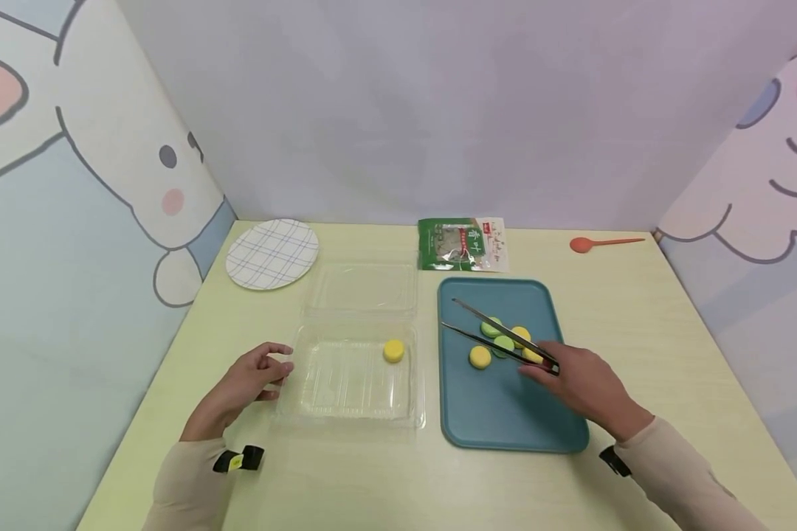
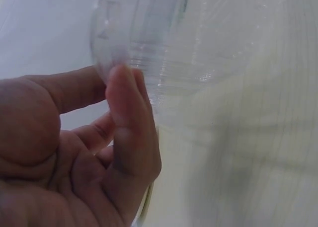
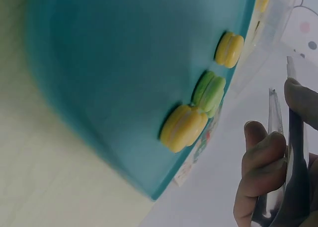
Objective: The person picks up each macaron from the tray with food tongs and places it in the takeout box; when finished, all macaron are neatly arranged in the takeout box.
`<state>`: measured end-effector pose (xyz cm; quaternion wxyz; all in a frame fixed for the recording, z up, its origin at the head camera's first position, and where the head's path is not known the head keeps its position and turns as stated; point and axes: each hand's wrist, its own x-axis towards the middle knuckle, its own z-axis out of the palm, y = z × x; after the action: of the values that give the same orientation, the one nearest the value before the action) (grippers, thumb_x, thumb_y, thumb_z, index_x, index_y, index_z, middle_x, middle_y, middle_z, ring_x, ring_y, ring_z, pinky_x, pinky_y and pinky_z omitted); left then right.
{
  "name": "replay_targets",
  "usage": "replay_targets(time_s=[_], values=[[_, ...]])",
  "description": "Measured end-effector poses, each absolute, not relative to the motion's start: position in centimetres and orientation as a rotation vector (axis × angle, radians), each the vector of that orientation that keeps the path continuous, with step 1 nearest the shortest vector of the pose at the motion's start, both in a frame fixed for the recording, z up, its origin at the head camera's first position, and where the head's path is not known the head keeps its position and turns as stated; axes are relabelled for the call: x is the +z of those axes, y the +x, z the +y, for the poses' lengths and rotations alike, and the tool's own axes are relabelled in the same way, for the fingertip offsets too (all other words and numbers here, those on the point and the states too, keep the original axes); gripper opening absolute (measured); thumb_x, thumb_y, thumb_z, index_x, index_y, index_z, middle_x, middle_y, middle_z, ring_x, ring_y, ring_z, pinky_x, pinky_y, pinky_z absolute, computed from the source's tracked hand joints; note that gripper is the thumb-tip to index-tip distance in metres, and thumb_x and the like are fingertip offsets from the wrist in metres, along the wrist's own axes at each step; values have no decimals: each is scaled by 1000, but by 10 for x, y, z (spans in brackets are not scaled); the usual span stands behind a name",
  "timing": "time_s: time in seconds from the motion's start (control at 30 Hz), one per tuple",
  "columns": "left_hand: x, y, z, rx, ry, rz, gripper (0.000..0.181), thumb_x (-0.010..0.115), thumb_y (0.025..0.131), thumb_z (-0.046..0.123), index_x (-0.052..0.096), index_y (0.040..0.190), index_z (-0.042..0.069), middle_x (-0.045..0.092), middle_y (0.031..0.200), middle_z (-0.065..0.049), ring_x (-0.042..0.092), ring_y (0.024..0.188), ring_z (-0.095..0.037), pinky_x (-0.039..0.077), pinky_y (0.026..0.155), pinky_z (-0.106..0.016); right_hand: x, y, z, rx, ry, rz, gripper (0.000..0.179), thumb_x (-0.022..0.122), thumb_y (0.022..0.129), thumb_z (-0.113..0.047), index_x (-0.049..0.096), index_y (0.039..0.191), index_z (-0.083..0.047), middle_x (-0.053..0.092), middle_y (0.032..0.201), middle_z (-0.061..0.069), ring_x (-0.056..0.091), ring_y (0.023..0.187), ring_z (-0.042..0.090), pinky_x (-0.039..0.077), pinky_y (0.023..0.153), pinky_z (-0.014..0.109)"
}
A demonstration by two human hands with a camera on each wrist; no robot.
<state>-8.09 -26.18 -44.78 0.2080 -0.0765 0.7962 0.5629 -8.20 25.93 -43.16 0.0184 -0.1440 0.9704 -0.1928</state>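
Note:
My left hand [image 1: 249,380] pinches the left rim of a clear plastic clamshell box [image 1: 345,383], thumb against fingers in the left wrist view [image 2: 131,117]. The box lies with its lid folded back, and one yellow macaron [image 1: 393,350] sits at its right inside. My right hand [image 1: 584,391] holds long metal tweezers [image 1: 473,312] over a blue tray [image 1: 498,417]. The tweezers' tips are spread apart with nothing between them. Below them on the tray lie two green macarons [image 1: 492,327] and several yellow macarons [image 1: 480,358], also seen in the right wrist view.
A checked white plate [image 1: 272,254] sits at the back left. Behind the tray lies a green and white packet [image 1: 463,245]. At the back right is a red-orange spoon [image 1: 581,245]. Printed panels stand on both sides of the table, with a plain wall behind.

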Motion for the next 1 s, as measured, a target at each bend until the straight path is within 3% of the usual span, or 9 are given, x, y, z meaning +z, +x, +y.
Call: replay_targets(time_s=[1.0], values=[[-447, -81, -260, 1570, -238, 2217, 42, 61, 102, 17, 47, 138, -1, 57, 93, -10, 57, 84, -22, 54, 67, -31, -448, -41, 286, -428, -384, 3085, 36, 80, 85, -43, 51, 77, -23, 40, 59, -13, 35, 49, 6, 30, 45, 29]])
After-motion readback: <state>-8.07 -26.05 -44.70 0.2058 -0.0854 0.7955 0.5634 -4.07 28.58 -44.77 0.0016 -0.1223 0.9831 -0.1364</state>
